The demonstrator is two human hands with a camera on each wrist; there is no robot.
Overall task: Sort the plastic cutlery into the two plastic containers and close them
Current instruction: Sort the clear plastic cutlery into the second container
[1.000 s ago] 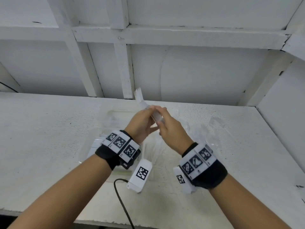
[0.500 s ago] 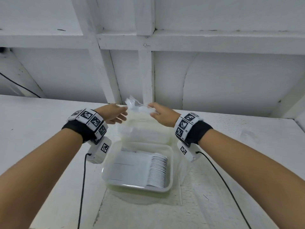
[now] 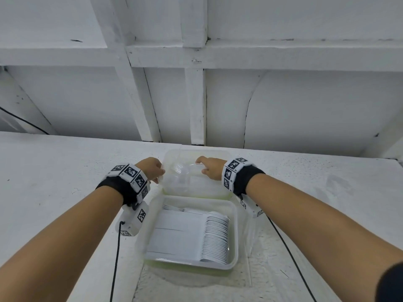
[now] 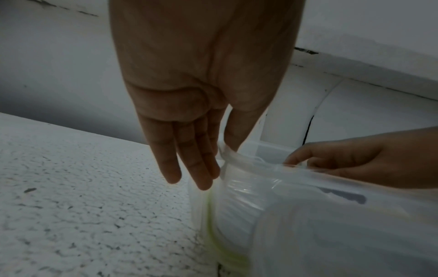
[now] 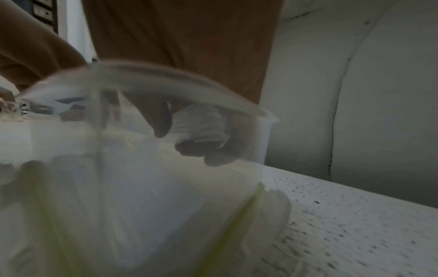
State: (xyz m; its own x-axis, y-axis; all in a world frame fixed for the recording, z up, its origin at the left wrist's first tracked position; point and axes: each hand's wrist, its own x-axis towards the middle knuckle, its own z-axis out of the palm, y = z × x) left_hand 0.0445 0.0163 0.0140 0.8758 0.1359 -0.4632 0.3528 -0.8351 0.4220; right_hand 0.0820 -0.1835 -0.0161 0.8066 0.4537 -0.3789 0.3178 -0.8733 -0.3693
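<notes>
Two clear plastic containers stand one behind the other on the white table. The near container point(image 3: 234, 236) is open and holds a row of stacked white spoons point(image 3: 216, 238). Over the far container point(image 3: 196, 151) both hands hold a crumpled clear plastic bag point(image 3: 185, 171). My left hand point(image 3: 152, 171) pinches its left edge between thumb and forefinger, with the other fingers straight point(image 4: 222, 150). My right hand point(image 3: 210, 167) grips the right edge with curled fingers point(image 4: 355, 159). The bag point(image 5: 166, 75) blurs the right wrist view. What lies in the far container is hidden.
A white wall with beams point(image 3: 196, 105) rises just behind the far container. Black cables point(image 3: 115, 258) trail from both wrists across the table point(image 3: 54, 182). Clear plastic sheeting point(image 3: 250, 236) lies beside the near container on its right.
Both hands moved away from my body and down, from chest height to the far container. The bundle of forks held up one second ago is no longer seen; the clear bag is lower.
</notes>
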